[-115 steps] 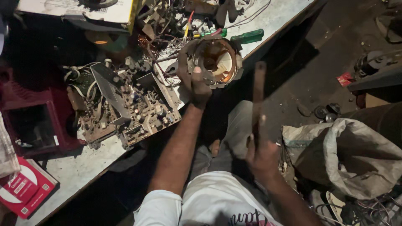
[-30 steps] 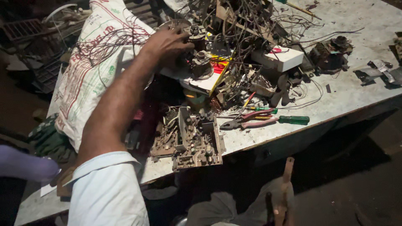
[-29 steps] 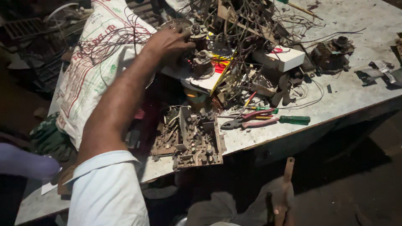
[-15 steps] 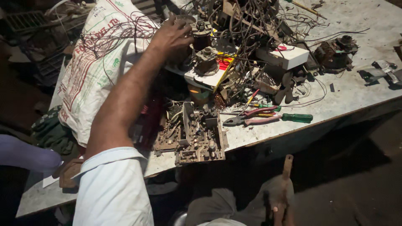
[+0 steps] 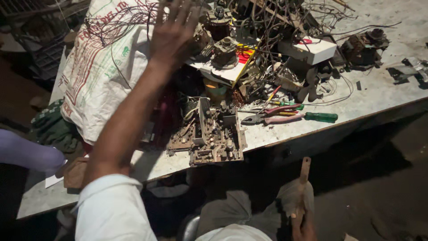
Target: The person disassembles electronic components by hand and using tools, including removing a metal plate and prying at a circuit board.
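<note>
Rusty scrap covers the bench (image 5: 383, 96). Left hand (image 5: 174, 33) is raised with fingers spread, gripping nothing, over the white woven sack (image 5: 104, 67) and just left of the tangle of wires (image 5: 263, 22). Nearest its fingertips, to the right, sit copper-wound coil parts (image 5: 223, 44) on a white board. Right hand (image 5: 305, 223), low by the lap, grips a wooden stick (image 5: 304, 176). Judgement: sorting scrap, between grasps; the next pick calls for closing on one part without snagging wires. Pliers (image 5: 272, 114) lie well below the left hand.

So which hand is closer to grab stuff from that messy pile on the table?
Probably the left hand: it hovers open over the wire pile. The right hand is low beside the table, gripping a wooden handle.
</note>
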